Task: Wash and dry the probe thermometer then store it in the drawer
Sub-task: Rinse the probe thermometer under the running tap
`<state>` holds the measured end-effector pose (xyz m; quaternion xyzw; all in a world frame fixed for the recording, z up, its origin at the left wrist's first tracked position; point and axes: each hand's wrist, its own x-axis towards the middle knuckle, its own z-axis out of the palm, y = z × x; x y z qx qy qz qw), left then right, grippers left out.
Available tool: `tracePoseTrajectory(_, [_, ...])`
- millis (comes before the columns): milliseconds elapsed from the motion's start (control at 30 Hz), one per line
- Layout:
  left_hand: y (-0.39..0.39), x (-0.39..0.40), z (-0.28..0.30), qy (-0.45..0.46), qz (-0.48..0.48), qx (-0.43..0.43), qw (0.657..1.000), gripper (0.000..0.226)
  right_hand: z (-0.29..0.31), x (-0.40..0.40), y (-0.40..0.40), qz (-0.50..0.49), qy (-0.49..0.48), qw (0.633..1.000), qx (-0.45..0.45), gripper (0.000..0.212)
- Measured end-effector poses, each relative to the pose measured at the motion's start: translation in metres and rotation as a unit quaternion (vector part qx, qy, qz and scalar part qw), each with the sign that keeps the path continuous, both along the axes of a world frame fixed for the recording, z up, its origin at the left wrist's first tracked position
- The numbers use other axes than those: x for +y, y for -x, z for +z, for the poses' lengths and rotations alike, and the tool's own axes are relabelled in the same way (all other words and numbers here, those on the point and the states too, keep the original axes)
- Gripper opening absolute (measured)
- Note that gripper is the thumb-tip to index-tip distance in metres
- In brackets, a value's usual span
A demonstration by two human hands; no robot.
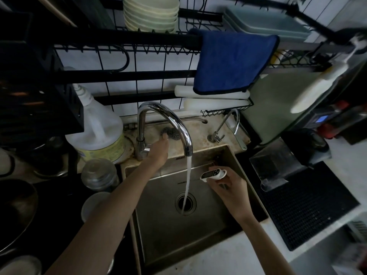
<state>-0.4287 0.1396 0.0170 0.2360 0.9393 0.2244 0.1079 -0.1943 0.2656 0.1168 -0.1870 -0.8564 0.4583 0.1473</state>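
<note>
My right hand (228,190) holds the white probe thermometer (214,174) by its body over the steel sink (200,233). Its thin metal probe points left towards the water stream (188,181). Water runs from the chrome faucet (170,118) down into the drain (185,203). My left hand (159,150) rests at the base of the faucet, its fingers around the handle behind the spout. A blue cloth (232,62) hangs from the black rack above the sink.
A large soap jug (97,128) and a glass jar (99,173) stand left of the sink. A steel scourer (170,132) lies behind the faucet, with a small second tap (228,124) at the right. A black drip mat (309,207) and a coffee machine (317,120) sit to the right. Stacked bowls (151,12) are on the rack.
</note>
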Motion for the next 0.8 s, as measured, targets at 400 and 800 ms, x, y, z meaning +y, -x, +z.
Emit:
tracePoseTrajectory(400, [-0.002, -0.005, -0.011, -0.038, -0.001, 0.010, 0.999, 0.059, -0.005, 0.006, -0.009, -0.011, 0.009, 1.000, -0.005, 0.028])
tracePoseTrajectory(800, [0.001, -0.008, -0.018, -0.058, -0.013, 0.028, 0.998, 0.040, -0.010, 0.005, -0.012, -0.015, 0.016, 0.999, -0.025, 0.027])
